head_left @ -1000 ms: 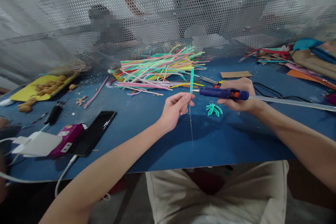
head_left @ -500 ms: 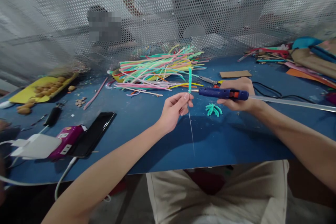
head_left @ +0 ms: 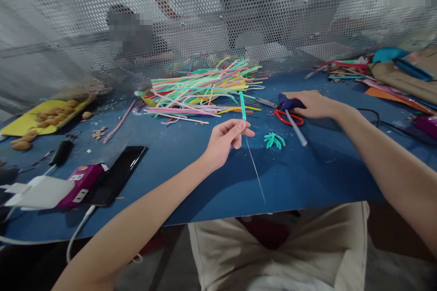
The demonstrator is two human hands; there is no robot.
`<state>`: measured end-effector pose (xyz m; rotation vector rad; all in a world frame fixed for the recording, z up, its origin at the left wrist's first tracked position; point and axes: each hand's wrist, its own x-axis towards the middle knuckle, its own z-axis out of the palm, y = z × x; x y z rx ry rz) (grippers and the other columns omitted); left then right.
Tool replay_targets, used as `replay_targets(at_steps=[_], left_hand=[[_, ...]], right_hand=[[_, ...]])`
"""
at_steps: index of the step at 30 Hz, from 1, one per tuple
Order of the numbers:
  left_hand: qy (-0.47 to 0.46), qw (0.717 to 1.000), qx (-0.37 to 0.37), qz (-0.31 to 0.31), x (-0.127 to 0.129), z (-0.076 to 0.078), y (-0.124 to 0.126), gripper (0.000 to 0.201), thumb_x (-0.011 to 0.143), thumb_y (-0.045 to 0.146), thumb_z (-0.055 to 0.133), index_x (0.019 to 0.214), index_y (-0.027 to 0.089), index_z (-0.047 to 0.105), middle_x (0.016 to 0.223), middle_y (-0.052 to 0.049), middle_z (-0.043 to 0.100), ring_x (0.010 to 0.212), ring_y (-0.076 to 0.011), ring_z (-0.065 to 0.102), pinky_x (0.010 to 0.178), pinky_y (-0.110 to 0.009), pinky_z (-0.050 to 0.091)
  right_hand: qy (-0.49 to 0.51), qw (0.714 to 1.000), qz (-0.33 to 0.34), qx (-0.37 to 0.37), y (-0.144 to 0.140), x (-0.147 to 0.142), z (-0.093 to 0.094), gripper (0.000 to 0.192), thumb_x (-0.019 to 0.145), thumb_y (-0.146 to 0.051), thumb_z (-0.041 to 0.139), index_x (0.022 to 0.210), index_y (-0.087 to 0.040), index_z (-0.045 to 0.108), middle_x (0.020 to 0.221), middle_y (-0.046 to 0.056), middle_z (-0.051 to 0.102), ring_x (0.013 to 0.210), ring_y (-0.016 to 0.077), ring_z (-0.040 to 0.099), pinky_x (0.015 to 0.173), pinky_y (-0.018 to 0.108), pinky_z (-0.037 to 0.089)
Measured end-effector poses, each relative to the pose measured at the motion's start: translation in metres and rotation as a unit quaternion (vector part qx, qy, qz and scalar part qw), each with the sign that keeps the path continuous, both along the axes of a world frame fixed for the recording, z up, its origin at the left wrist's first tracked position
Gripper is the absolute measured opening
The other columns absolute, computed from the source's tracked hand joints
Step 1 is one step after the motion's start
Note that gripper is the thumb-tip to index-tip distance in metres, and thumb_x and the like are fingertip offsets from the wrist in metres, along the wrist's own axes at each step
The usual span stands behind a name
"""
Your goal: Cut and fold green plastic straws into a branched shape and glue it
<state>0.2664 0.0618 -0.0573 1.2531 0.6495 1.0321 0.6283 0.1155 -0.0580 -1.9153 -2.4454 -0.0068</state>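
My left hand (head_left: pixel 223 142) pinches a thin wire (head_left: pixel 256 170) between thumb and fingers. Fuzzy turquoise pipe cleaner (head_left: pixel 242 106) covers the upper part of that wire, standing nearly upright above the fingertips; the bare end hangs down toward the table's front. Farther right, my right hand (head_left: pixel 316 103) is closed round a dark blue hot glue gun (head_left: pixel 285 101), low over a cardboard piece (head_left: pixel 312 92). A clear glue stick (head_left: pixel 297 128) sticks out of the gun toward me. Red-handled scissors (head_left: pixel 290 119) lie just below the gun. Short turquoise pieces (head_left: pixel 274 140) sit between my hands.
A heap of coloured pipe cleaners (head_left: pixel 201 88) lies at the back against a perforated metal screen (head_left: pixel 205 18). To the left are a phone (head_left: pixel 119 175), a purple power strip (head_left: pixel 82 182), a white charger (head_left: pixel 43 192) and a yellow tray (head_left: pixel 20 118). Coloured sheets (head_left: pixel 392 95) lie right.
My right hand has moved the glue gun away from the turquoise stem, rightward and back to the cardboard, turning it so the glue stick points at me. The stem in my left hand tilts slightly.
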Motion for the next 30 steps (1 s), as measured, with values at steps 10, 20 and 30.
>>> replay_targets(at_steps=[10,20,30], left_hand=[[0.024,1.0,0.005,0.017,0.0,0.002,-0.001,0.028,0.082,0.04,0.079,0.093,0.016,0.074,0.087,-0.008,0.08,0.039,-0.0018,0.043,0.041,-0.02,0.034],[-0.035,0.997,-0.01,0.071,-0.003,0.015,0.002,0.025,0.075,0.037,0.084,0.086,0.016,0.076,0.078,-0.004,0.077,0.046,-0.0037,0.054,0.049,-0.018,0.046],[-0.002,0.999,-0.038,-0.013,0.0,0.011,-0.01,0.032,0.077,0.042,0.083,0.09,0.015,0.071,0.069,-0.003,0.075,0.046,-0.0111,0.064,0.049,-0.023,0.057]], right_hand=[[0.169,0.965,0.168,-0.108,-0.042,-0.059,0.038,0.038,0.09,-0.054,0.059,0.102,-0.022,0.074,0.095,0.007,0.075,0.082,0.0208,0.066,0.075,0.032,0.047],[0.142,0.949,0.078,-0.271,-0.055,-0.08,0.031,0.028,0.077,-0.048,0.07,0.077,-0.021,0.078,0.071,0.002,0.073,0.066,0.0183,0.065,0.058,0.028,0.042],[0.095,0.978,0.073,-0.171,-0.066,-0.08,0.032,0.026,0.072,-0.039,0.07,0.054,-0.022,0.064,0.05,-0.001,0.056,0.041,0.0112,0.045,0.048,0.029,0.027]])
